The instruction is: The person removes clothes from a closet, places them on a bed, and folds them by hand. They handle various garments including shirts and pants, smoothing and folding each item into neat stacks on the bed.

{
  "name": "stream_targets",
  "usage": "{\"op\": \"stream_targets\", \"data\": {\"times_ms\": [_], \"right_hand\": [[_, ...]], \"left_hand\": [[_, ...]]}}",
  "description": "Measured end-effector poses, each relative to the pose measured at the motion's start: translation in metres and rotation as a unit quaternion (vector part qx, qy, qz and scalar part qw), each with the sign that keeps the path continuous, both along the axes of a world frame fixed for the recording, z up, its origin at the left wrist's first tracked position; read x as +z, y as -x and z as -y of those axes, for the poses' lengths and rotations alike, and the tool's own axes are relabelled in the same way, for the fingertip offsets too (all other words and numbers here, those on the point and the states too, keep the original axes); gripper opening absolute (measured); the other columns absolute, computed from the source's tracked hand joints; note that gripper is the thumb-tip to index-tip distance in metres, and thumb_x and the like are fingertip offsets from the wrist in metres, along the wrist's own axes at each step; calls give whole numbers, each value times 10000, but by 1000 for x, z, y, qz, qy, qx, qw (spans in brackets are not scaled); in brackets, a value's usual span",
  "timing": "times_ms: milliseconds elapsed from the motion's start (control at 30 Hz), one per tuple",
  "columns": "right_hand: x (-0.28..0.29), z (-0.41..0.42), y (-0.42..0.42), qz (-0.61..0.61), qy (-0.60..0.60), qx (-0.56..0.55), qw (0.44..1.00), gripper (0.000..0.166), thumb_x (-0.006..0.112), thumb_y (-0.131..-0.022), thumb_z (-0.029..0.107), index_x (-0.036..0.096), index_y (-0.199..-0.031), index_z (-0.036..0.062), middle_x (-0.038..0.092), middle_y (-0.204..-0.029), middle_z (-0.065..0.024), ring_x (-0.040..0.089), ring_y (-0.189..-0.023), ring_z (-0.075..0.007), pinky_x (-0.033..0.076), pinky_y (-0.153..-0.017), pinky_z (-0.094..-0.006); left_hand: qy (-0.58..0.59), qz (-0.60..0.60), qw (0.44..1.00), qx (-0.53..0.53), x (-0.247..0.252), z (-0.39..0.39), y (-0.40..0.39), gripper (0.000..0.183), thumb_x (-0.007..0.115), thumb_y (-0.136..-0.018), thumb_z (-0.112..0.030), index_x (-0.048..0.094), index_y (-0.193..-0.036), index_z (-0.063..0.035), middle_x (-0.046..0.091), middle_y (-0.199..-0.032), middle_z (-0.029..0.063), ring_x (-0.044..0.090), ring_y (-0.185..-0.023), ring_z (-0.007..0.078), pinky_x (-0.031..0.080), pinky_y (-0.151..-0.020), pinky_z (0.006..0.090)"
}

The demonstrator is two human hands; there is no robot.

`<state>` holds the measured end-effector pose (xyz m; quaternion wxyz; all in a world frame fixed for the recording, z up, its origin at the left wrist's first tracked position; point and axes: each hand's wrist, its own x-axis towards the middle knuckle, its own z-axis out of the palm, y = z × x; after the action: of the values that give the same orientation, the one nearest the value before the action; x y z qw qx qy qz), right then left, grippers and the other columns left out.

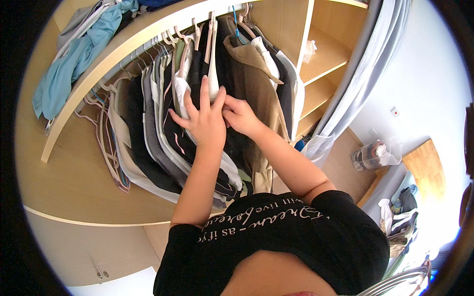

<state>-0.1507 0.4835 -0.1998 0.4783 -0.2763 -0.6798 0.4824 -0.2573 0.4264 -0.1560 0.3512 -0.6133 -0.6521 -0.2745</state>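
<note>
Clothes hang on hangers from a metal rail [148, 45] inside a wooden wardrobe. In front of a white hanger [213, 66] at the middle of the row, my left hand [205, 116] is raised with its fingers spread. Close beside it, my right hand [239, 114] has its fingers bent near the lower end of that hanger, among dark garments; whether they pinch anything is hidden. A brown coat [255, 74] hangs just right of my hands. Grey, black and white garments hang close together on the left, next to several pink hangers [105, 148] without clothes.
A light blue garment [79, 55] lies on the shelf above the rail. Side shelves [326, 70] and a grey curtain [355, 81] stand at the right. Farther right are a clear bag of clothes [374, 153] and a bed with piled clothes [401, 214].
</note>
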Motion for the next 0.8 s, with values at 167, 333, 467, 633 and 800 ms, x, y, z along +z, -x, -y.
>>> {"op": "stream_targets", "data": {"times_ms": [167,333,467,633,800], "right_hand": [[19,-3,-32,71,-206,-290,932,524,584,-789,-48,627,-1289,100,593,-1206,-214,543,-1161,-359,416,-1052,-413],[26,-17,-73,7,-136,-339,931,619,604,-883,-24,386,-1456,64,510,-1419,-176,491,-1331,-309,389,-1119,-422],[23,-18,-73,11,-162,-347,924,653,611,-883,-18,329,-1464,79,449,-1470,-172,494,-1325,-332,389,-1117,-439],[21,-15,-75,7,-162,-365,917,656,613,-876,-5,331,-1460,89,476,-1435,-213,488,-1327,-373,390,-1112,-448],[14,-17,-86,6,-196,-378,905,620,572,-864,-26,359,-1434,93,524,-1350,-307,503,-1277,-463,423,-1062,-472]], "left_hand": [[-15,-9,1000,6,-3,-6,31,370,711,-792,-182,675,-1133,-320,436,-1520,-95,422,-1340,255,224,-1081,652],[-8,-5,1000,4,-2,2,44,313,709,-797,-181,688,-1096,-271,435,-1526,-92,448,-1319,237,249,-1094,651],[-3,-12,1000,11,0,3,46,310,717,-790,-172,690,-1082,-270,430,-1530,-103,452,-1319,237,269,-1091,652],[-1,-31,999,11,-3,4,52,314,738,-773,-188,691,-1077,-252,416,-1545,-87,458,-1315,243,273,-1092,646],[13,-52,998,31,-1,6,55,418,787,-707,-228,674,-1107,-270,411,-1547,-103,460,-1315,229,267,-1094,626]]}}
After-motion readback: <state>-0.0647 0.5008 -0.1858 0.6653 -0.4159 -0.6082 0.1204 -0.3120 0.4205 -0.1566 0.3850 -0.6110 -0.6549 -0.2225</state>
